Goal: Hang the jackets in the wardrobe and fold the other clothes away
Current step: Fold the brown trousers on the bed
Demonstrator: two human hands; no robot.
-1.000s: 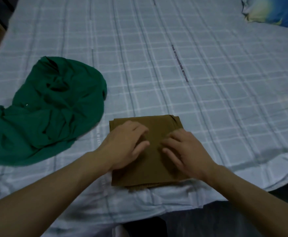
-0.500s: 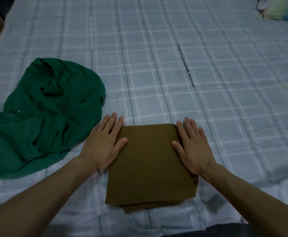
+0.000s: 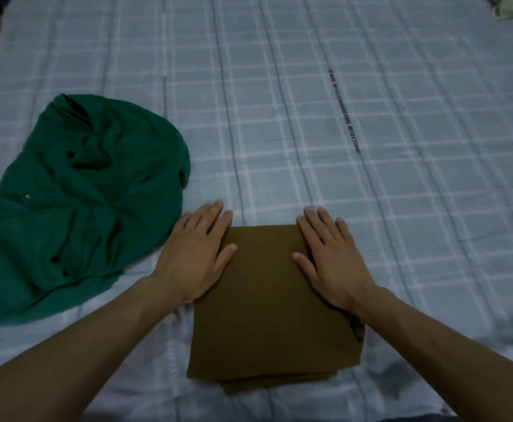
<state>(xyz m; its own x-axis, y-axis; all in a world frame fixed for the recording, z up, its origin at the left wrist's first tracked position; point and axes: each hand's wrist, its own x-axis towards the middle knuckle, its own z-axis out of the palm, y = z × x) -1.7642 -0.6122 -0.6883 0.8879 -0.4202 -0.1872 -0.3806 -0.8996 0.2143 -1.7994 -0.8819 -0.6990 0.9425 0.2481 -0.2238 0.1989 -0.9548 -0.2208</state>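
Brown folded cloth [image 3: 273, 303] lies between both hands — left [image 3: 196, 254], right [image 3: 329, 260] — spread flat.

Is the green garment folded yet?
No, the green garment lies crumpled and spread on the bed sheet, left of the folded brown garment.

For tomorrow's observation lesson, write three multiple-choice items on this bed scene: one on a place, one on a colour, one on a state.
1. Where does the green garment lie relative to the brown garment?
A) to its left B) to its right C) on top of it
2. What colour is the folded garment?
A) red B) brown C) white
3. How do the hands lie?
A) clenched B) flat, fingers straight C) lifted away

Answers: 1 A, it lies crumpled on the bedsheet beyond the left hand. 2 B, it is olive-brown. 3 B, the left and right hand rest flat at its side edges.
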